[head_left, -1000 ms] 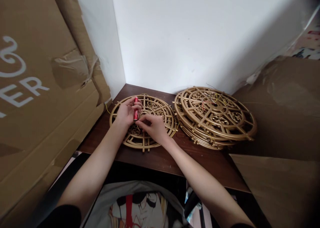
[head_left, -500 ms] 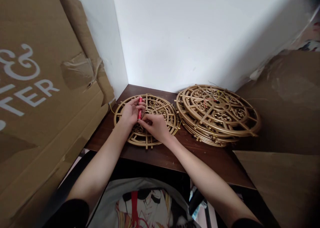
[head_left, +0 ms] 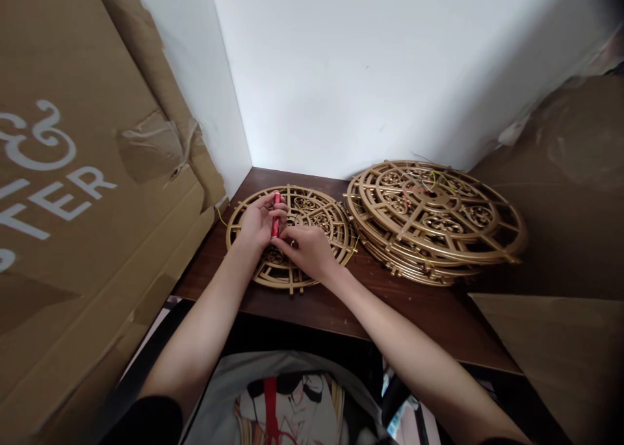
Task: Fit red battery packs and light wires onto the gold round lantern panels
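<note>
My left hand (head_left: 260,223) has its fingers wrapped round a slim red tube (head_left: 276,216) with pale ends, held nearly upright. The thumb and forefinger of my right hand (head_left: 308,249) are closed in a pinch at the tube's lower end. Both hands are over a round gold openwork clock-face-like frame (head_left: 336,206) lying flat on the dark wooden table. Scrollwork and thin yellow strands show on this frame; its left middle is hidden by my hands.
To the right stands a stack of similar gold frames (head_left: 433,217), the top one tilted, with loose yellow ties. A large cardboard box (head_left: 73,237) rises on the left and more cardboard (head_left: 560,237) on the right. Behind the table (head_left: 385,302) is a white wall (head_left: 341,75).
The view has shifted slightly, so things sit a little differently in the picture. Both hands keep nearly the same hold on the red tube.
</note>
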`<state>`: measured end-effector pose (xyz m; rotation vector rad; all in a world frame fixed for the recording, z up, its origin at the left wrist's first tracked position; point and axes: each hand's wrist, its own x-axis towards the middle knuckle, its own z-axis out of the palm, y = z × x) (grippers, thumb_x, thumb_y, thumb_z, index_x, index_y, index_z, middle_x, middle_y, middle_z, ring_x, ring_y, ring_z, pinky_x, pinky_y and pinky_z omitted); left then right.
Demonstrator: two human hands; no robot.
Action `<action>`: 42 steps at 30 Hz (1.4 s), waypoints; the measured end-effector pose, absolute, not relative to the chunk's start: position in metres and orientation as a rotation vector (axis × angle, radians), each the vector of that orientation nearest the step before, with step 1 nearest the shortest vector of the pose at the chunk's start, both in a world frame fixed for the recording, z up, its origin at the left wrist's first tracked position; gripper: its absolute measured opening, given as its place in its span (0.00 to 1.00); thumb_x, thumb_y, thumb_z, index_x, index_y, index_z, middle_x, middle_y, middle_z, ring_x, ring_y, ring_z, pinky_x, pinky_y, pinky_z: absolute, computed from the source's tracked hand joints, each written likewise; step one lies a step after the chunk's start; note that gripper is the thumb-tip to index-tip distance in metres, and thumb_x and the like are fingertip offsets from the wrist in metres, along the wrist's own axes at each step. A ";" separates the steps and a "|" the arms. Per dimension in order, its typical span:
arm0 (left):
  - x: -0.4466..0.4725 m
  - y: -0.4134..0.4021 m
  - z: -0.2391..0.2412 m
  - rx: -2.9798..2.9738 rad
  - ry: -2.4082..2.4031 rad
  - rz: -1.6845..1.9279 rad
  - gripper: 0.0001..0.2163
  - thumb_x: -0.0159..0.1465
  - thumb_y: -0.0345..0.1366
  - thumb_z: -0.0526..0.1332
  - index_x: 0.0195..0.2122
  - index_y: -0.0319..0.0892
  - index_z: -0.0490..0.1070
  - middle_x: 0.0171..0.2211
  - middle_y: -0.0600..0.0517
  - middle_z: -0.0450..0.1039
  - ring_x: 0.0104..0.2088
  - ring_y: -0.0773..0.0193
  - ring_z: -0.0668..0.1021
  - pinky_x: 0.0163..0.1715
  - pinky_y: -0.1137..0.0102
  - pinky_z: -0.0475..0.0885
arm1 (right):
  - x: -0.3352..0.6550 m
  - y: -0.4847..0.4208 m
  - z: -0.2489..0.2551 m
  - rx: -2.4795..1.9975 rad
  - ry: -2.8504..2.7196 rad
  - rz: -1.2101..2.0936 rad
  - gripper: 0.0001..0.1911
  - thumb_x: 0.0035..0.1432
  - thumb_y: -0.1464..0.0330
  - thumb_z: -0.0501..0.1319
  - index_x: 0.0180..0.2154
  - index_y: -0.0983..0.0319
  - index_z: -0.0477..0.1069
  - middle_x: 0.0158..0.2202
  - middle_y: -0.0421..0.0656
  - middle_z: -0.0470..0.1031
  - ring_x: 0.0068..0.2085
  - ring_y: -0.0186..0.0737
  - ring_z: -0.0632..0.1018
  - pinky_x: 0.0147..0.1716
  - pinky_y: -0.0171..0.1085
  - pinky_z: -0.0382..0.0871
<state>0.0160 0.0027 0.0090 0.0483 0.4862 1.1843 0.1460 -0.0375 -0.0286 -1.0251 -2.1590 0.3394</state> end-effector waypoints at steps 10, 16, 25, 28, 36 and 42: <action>0.015 0.005 0.006 0.061 0.528 1.156 0.07 0.67 0.30 0.52 0.31 0.35 0.65 0.19 0.54 0.59 0.14 0.78 0.62 0.12 0.85 0.62 | 0.145 -0.038 -0.028 -1.039 -2.174 0.313 0.13 0.62 0.62 0.60 0.28 0.62 0.74 0.25 0.40 0.76 0.26 0.33 0.72 0.30 0.32 0.59; 0.015 0.004 0.007 0.069 0.518 1.170 0.08 0.67 0.29 0.50 0.31 0.35 0.63 0.21 0.53 0.61 0.16 0.77 0.64 0.12 0.86 0.61 | 0.145 -0.037 -0.029 -1.055 -2.179 0.325 0.13 0.62 0.62 0.60 0.28 0.62 0.74 0.25 0.40 0.76 0.27 0.32 0.72 0.30 0.32 0.58; 0.015 0.005 0.005 0.076 0.514 1.159 0.07 0.66 0.29 0.52 0.31 0.35 0.64 0.20 0.54 0.60 0.15 0.78 0.63 0.12 0.85 0.62 | 0.146 -0.037 -0.030 -1.052 -2.180 0.314 0.13 0.62 0.62 0.60 0.28 0.62 0.74 0.25 0.40 0.76 0.26 0.33 0.72 0.30 0.32 0.57; 0.015 0.005 0.005 0.101 0.525 1.171 0.08 0.66 0.28 0.51 0.30 0.35 0.63 0.20 0.54 0.60 0.15 0.78 0.63 0.12 0.85 0.62 | 0.146 -0.037 -0.030 -1.049 -2.171 0.330 0.13 0.62 0.62 0.60 0.28 0.62 0.74 0.25 0.39 0.75 0.26 0.32 0.71 0.29 0.32 0.57; 0.015 0.005 0.005 0.073 0.496 1.169 0.07 0.66 0.29 0.51 0.31 0.34 0.64 0.21 0.53 0.60 0.15 0.78 0.62 0.12 0.86 0.61 | 0.145 -0.036 -0.033 -1.042 -2.174 0.301 0.14 0.62 0.61 0.59 0.28 0.62 0.74 0.25 0.40 0.75 0.26 0.33 0.72 0.30 0.32 0.57; 0.015 0.006 0.004 0.077 0.470 1.185 0.08 0.66 0.28 0.50 0.30 0.35 0.63 0.21 0.54 0.59 0.15 0.78 0.61 0.10 0.85 0.59 | 0.145 -0.037 -0.031 -1.080 -2.185 0.293 0.13 0.63 0.61 0.58 0.30 0.61 0.74 0.27 0.40 0.76 0.28 0.34 0.73 0.30 0.32 0.58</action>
